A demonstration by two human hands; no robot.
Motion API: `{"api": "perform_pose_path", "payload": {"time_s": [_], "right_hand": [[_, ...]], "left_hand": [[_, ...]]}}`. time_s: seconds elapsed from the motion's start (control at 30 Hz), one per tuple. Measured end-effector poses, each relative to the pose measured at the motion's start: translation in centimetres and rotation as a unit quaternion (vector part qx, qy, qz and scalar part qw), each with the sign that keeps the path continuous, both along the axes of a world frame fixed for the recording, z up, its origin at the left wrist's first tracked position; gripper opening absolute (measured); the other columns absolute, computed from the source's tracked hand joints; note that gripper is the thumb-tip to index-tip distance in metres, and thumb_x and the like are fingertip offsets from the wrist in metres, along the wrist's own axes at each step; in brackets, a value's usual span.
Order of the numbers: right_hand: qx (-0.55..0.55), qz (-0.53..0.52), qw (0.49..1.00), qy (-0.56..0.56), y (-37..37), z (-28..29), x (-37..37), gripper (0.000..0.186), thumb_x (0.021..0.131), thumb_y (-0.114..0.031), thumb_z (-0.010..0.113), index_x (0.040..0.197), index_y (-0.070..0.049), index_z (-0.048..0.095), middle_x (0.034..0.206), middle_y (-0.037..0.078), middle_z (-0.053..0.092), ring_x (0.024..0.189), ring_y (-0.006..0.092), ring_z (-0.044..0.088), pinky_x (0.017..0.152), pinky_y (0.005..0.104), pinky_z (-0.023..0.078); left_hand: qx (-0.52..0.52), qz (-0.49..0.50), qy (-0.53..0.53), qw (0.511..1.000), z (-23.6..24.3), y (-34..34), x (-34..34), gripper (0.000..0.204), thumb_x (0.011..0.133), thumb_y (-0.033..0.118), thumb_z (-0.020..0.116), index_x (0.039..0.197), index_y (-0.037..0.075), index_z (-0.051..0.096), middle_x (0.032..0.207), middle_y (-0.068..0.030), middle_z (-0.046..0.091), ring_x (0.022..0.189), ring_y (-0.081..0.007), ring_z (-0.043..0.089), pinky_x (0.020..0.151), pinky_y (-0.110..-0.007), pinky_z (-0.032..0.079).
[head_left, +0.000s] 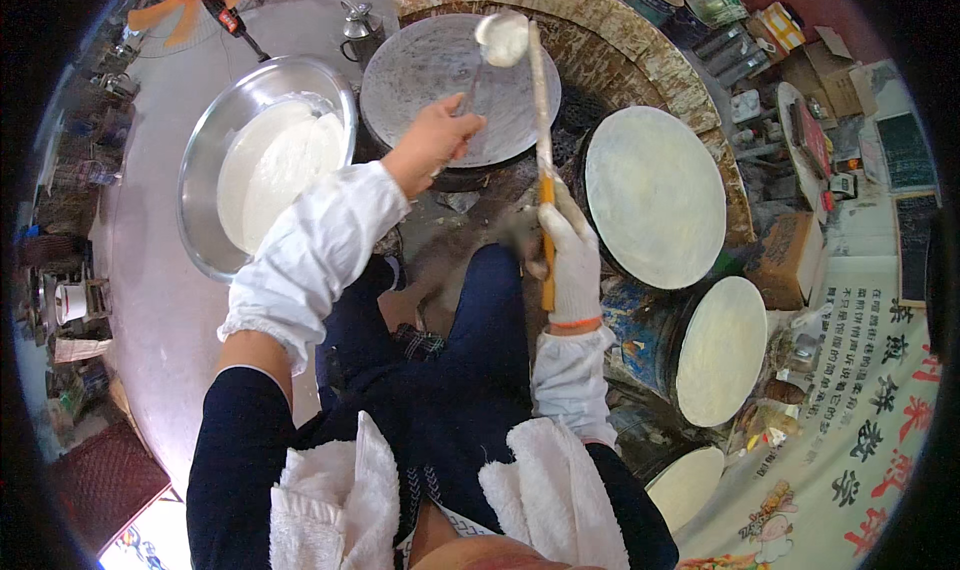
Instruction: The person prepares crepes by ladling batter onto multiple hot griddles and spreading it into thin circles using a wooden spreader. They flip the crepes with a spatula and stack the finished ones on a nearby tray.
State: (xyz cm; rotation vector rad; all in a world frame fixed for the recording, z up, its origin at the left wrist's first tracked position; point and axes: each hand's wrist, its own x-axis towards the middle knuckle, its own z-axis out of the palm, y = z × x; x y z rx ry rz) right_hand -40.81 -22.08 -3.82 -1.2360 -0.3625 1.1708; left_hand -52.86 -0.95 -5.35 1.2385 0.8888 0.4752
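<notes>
My left hand (435,142) is closed round the handle of a ladle. Its bowl (503,39) carries white batter, slightly smeared by motion, above the far right part of a round grey griddle (415,80). In a white glove, my right hand (572,255) grips a long wooden stick (541,100) by its yellow handle. The stick points away from me, its far end close beside the ladle's bowl. To the left, a wide steel basin (197,160) holds a pool of white batter (275,170); my left sleeve passes over its near right rim.
Pale batter sheets cover several round griddles to the right, the nearest-sized one (655,195) behind a curved, crusted wall (600,30). A metal oil can (361,35) stands behind the basin. An orange fan (187,0) is at the far left, a cardboard box (785,260) at the right.
</notes>
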Motion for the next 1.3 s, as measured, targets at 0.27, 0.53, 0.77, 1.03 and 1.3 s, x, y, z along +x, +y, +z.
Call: {"api": "perform_pose_path", "payload": {"time_s": [0.27,0.53,0.77,1.03,1.3], "right_hand": [[0.005,-0.080,0.996,0.037,5.6,-6.4,0.9,0.052,0.098,-0.012,0.056,0.149,-0.015,0.047,0.084,0.004,0.060,0.050,0.0075,0.049,0.038,0.0233,0.033],[-0.053,-0.117,0.989,0.068,14.0,-10.6,-3.6,0.053,0.098,-0.017,0.058,0.150,-0.019,0.046,0.077,0.001,0.055,0.047,0.0087,0.047,0.037,0.0265,0.035],[-0.044,-0.174,0.983,0.029,14.3,-12.2,-3.2,0.048,0.098,-0.016,0.054,0.146,-0.018,0.050,0.072,-0.002,0.054,0.046,0.0085,0.046,0.036,0.0264,0.033],[-0.048,-0.103,0.974,-0.196,25.3,-14.3,-1.0,0.038,0.094,-0.020,0.059,0.130,-0.007,0.062,0.085,0.006,0.065,0.070,0.0185,0.060,0.064,0.0342,0.050],[-0.232,-0.054,0.785,-0.572,9.9,-12.3,2.1,0.055,0.093,-0.032,0.060,0.146,-0.018,0.050,0.118,0.026,0.066,0.109,0.0432,0.063,0.093,0.0489,0.049]], "left_hand": [[0.450,0.000,0.384,0.806,-9.8,6.3,2.2,0.060,0.091,0.025,0.060,0.146,0.011,0.041,0.100,-0.0194,0.071,0.078,-0.0386,0.071,0.067,-0.054,0.054],[0.555,0.079,0.333,0.758,-5.8,13.1,-1.4,0.048,0.094,0.024,0.059,0.140,0.012,0.047,0.103,-0.0199,0.071,0.084,-0.0415,0.068,0.071,-0.051,0.054],[0.440,0.199,0.049,0.874,1.6,18.5,-6.2,0.033,0.096,0.035,0.067,0.109,0.005,0.066,0.068,-0.0005,0.058,0.061,-0.0121,0.055,0.060,-0.028,0.045],[-0.131,0.192,0.006,0.973,-4.6,6.2,-12.8,0.034,0.093,0.032,0.072,0.075,0.011,0.052,0.052,0.0045,0.039,0.043,-0.0091,0.036,0.042,-0.027,0.028],[-0.139,0.258,0.163,0.942,-12.0,-10.3,-29.1,0.031,0.091,0.027,0.065,0.071,0.006,0.055,0.052,-0.0011,0.050,0.043,-0.0112,0.048,0.042,-0.027,0.036]]}}
